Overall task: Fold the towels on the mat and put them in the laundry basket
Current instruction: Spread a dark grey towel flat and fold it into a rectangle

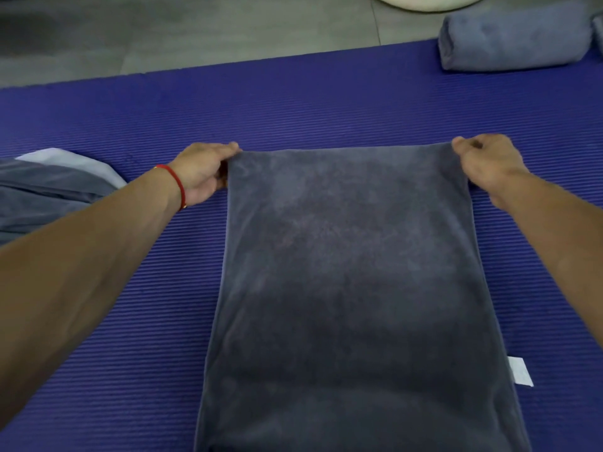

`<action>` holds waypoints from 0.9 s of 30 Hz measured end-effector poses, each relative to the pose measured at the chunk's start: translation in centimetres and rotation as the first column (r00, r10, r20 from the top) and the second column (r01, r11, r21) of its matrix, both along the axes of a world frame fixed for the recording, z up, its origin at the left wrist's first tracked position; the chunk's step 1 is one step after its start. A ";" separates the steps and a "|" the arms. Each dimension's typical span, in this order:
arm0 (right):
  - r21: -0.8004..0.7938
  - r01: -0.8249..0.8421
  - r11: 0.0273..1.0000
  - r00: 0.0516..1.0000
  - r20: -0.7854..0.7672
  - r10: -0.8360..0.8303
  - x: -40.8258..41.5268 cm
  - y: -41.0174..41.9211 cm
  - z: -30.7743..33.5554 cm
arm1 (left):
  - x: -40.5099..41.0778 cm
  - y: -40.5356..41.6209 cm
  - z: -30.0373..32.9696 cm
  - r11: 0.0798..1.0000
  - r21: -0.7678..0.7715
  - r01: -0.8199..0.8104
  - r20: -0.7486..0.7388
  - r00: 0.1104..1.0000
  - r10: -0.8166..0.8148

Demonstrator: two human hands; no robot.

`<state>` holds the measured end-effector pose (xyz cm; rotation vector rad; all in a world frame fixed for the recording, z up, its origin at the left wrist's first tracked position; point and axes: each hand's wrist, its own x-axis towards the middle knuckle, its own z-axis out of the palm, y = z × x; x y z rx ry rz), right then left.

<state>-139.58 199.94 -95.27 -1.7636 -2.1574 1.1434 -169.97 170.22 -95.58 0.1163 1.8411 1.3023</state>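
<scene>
A dark grey towel (pixel 352 288) lay flat at the centre of the purple mat (pixel 293 102). The left hand (pixel 202 172) pinched its far left corner; the right hand (pixel 486 164) pinched its far right corner. A white label (pixel 521 371) protruded from its near right edge, writing illegible

Dark grey towel (pixel 352 288), ribbed purple mat (pixel 293 102), red wristband (pixel 176 184), white tag (pixel 521 370), grey floor (pixel 195 31)

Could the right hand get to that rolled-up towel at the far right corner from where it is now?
Probably yes. The right hand pinches a corner of the dark grey towel, so it must let go first. Only bare mat lies between it and the rolled towel; nothing blocks the way.
</scene>
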 end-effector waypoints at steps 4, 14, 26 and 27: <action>0.055 -0.014 0.998 1.000 0.005 0.014 0.6 0.4 -0.4 | -0.6 0.2 -0.2 0.998 -0.047 -0.047 -0.235 0.971 0.035; 0.416 -0.108 0.903 0.992 0.101 0.072 -0.3 -0.3 -1.5 | 2.9 -0.4 -2.3 0.908 -0.379 -0.179 -0.868 0.408 -0.282; 0.183 -0.703 0.688 0.622 0.628 0.468 4.7 -7.2 -4.5 | 10.7 -3.0 -4.9 0.517 -0.830 0.208 -0.501 0.130 -0.856; 0.198 -0.718 0.667 0.612 0.635 0.471 5.4 -8.4 -4.1 | 11.4 -3.7 -4.3 0.521 -0.829 0.201 -0.513 0.093 -0.853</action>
